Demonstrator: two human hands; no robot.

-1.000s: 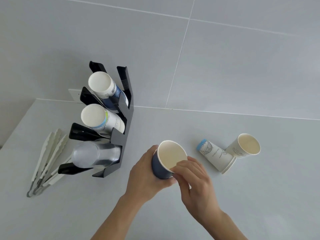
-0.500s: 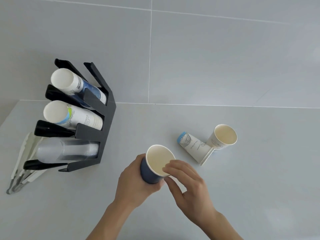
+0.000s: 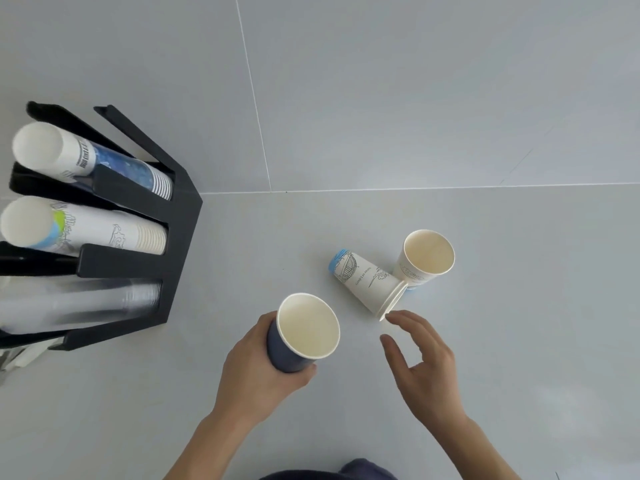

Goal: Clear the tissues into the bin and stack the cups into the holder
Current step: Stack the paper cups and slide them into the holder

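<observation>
My left hand grips a dark blue paper cup, mouth tilted up toward me. My right hand is empty, fingers spread, fingertips just short of the rim of a white paper cup lying on its side. A second white cup stands beside it, touching it. The black cup holder stands at the left, with three slots holding stacks: blue-printed cups, white cups and clear plastic cups. No tissues or bin are in view.
The white table meets a grey tiled wall behind the cups. White tongs peek out under the holder at the far left edge.
My right hand has let go of the blue cup's rim and moved right toward the lying white cup. The view has shifted right, so the holder sits nearer the left edge.
</observation>
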